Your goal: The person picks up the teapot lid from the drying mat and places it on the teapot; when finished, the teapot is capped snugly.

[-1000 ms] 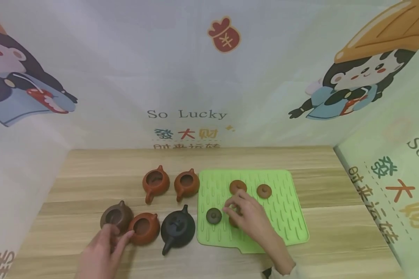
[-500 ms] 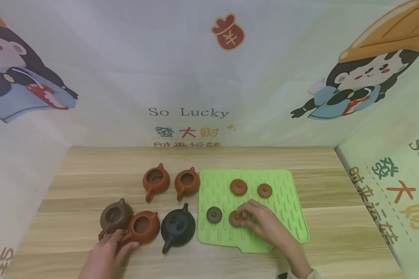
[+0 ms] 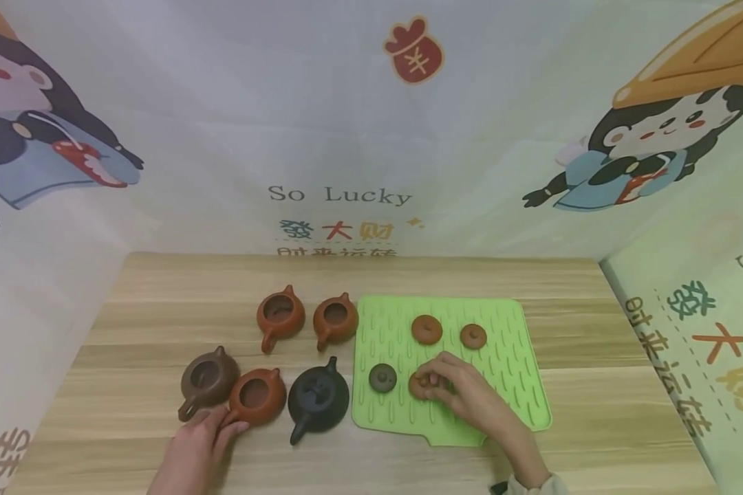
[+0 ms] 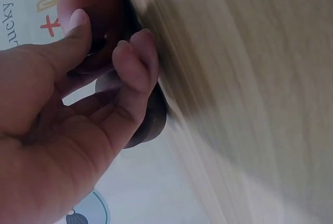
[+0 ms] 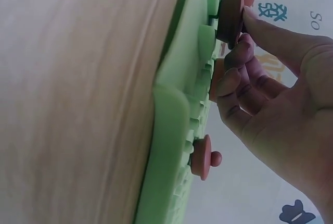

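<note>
My left hand (image 3: 198, 443) is at the handle of an orange-red lidless teapot (image 3: 261, 397); in the left wrist view, thumb and curled fingers (image 4: 132, 60) lie around the handle. Touching that pot on the left stands a brown lidless teapot (image 3: 210, 377). Over the green mat, my right hand (image 3: 464, 392) pinches the knob of a reddish-brown teapot lid (image 3: 417, 386). The right wrist view has this lid (image 5: 230, 20) resting on the mat's ridges, with the thumb at its knob. A dark grey-brown lid (image 3: 382, 378) lies just left of it.
Two orange lids, a larger one (image 3: 426, 330) and a smaller one (image 3: 473, 336), lie farther back on the green mat (image 3: 508, 385). A black teapot (image 3: 318, 399) stands left of the mat. Behind it are two red lidless teapots, one left (image 3: 281, 315) and one right (image 3: 336, 321).
My right hand has moved from above the mat, near the dark lid, to the reddish-brown lid and grips its knob. My left hand has shifted from between two pots onto the orange-red teapot's handle.
</note>
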Tool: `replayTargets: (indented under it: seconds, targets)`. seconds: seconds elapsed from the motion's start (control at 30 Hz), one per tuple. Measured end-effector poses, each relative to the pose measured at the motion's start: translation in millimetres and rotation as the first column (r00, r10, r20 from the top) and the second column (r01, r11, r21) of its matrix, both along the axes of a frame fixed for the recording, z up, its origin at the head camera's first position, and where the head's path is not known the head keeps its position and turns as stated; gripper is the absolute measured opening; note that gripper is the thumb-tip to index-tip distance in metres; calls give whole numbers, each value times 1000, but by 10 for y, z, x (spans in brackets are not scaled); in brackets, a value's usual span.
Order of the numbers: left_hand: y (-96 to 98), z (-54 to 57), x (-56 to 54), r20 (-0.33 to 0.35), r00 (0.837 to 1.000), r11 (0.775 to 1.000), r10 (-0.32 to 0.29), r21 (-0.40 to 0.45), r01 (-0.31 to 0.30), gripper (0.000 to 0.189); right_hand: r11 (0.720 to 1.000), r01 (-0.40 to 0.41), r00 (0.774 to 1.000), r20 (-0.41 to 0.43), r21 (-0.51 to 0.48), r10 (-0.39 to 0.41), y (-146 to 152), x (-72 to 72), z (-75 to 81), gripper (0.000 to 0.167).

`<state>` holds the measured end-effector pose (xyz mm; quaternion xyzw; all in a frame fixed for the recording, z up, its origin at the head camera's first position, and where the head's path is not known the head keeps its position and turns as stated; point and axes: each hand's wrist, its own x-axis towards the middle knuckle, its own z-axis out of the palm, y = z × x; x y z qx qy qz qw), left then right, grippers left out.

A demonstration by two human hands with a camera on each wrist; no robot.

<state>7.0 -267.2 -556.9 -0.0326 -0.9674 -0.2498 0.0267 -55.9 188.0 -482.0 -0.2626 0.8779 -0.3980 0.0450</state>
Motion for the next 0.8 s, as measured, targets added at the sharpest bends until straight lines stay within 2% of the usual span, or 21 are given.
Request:
replayTargets:
  seconds: [0.13,0.27,0.5,0.67,0.8]
  targets:
    - [-7,-36,3,-29,1000,1000,-2,-8,2,24,1000,6,1000,10,-21,-6,-13,-10,-6,20]
    - [1,-22,-2,-47,999,1000,-12,-8,11,26,1000,26,1000,4,-13,-26,-33,-12,12,17]
    - [-1,-9,-5,-50,999,1000,-15,-4,15,26,997,63,997,-54,39,-61,-136,-16,158,18]
    - [15,-22,-3,-86,996,1000,-20,-20,18,31,999,24,996,-88,39,-20,-302,-57,317,15]
    - [16,-41,4,-98,995,1000,-19,-25,16,34,999,-29,995,-95,19,31,-461,-109,377,15]
